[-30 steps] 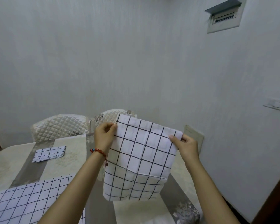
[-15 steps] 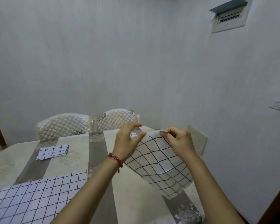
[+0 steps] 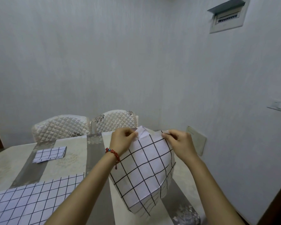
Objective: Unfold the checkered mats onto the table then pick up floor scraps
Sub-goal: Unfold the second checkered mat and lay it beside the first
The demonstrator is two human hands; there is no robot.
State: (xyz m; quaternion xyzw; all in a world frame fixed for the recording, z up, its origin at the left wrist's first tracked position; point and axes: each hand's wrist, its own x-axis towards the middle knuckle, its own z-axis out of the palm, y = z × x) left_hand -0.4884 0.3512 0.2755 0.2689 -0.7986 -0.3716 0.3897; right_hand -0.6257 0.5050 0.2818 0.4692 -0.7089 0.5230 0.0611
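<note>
Both hands hold 1 checkered mat (image 3: 144, 166) up in the air above the right part of the table (image 3: 66, 159), its far edge raised and the rest hanging down toward the near side, partly folded, with a second layer showing along its lower right border. The left hand (image 3: 122, 141) grips the mat's far left corner, fingers (image 3: 131, 133) curled tight around a bunched bit of white cloth; a red bead bracelet (image 3: 113, 153) sits on that wrist. The right hand (image 3: 180, 142) pinches the far right corner, thumb and forefinger closed on the edge with the other fingers curled behind. The 2 hands are near each other, with only the mat's top edge between them. On the near left of the table a second checkered mat (image 3: 31, 200) lies spread flat, running out of view at the left and bottom. Farther back on the left, a stack of folded checkered mats (image 3: 49, 154) rests on the table, well apart from the hands. Behind the table's far edge stand 2 quilted chairs (image 3: 62, 126) side by side, against a pale wall. A rectangular pale board (image 3: 196, 140) leans at the wall just right of the right hand. High on the right wall a panel box (image 3: 226, 17) hangs with its lid tipped open.
</note>
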